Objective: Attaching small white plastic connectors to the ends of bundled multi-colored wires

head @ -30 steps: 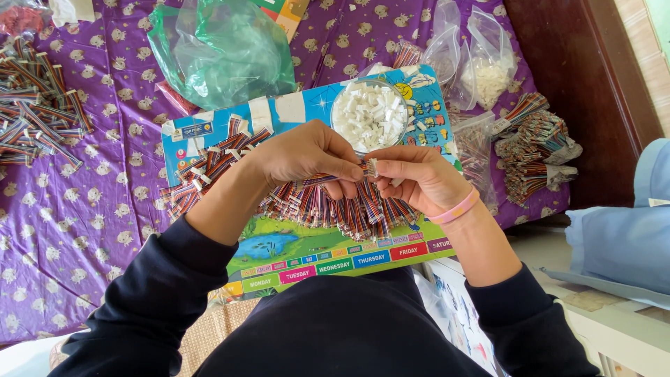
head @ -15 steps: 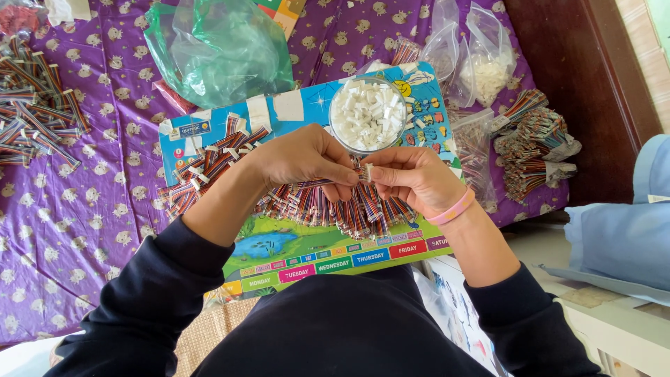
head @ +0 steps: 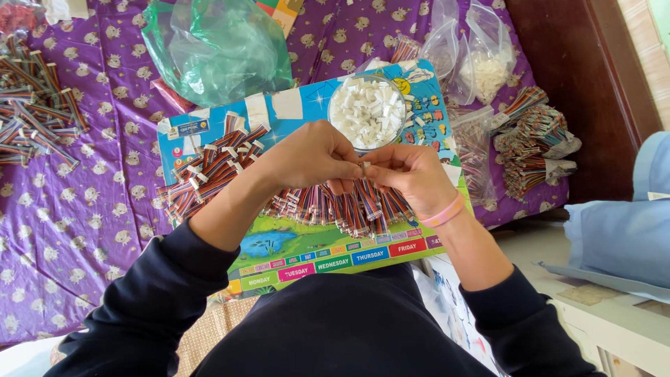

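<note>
My left hand (head: pixel 307 155) and my right hand (head: pixel 408 174) meet fingertip to fingertip over a colourful picture board (head: pixel 317 255) lying on my lap. Pinched between them is a small white connector with a short multicoloured wire piece (head: pixel 364 167). Under the hands lies a row of several striped ribbon-wire pieces (head: pixel 335 206). A second heap of wire pieces with white ends (head: pixel 209 167) sits left of my left forearm. A round clear dish of white plastic connectors (head: pixel 368 112) stands just beyond my fingers. A pink band circles my right wrist.
A green plastic bag (head: pixel 220 49) lies on the purple patterned cloth (head: pixel 84 209) beyond the board. More wire bundles (head: pixel 35 112) lie far left and at the right (head: pixel 537 143). Clear bags (head: pixel 478 63) hold white parts. A dark wooden edge (head: pixel 586 91) runs along the right.
Both hands stay together over the wire row; fingers shift only slightly around the small piece. Nothing else has moved.
</note>
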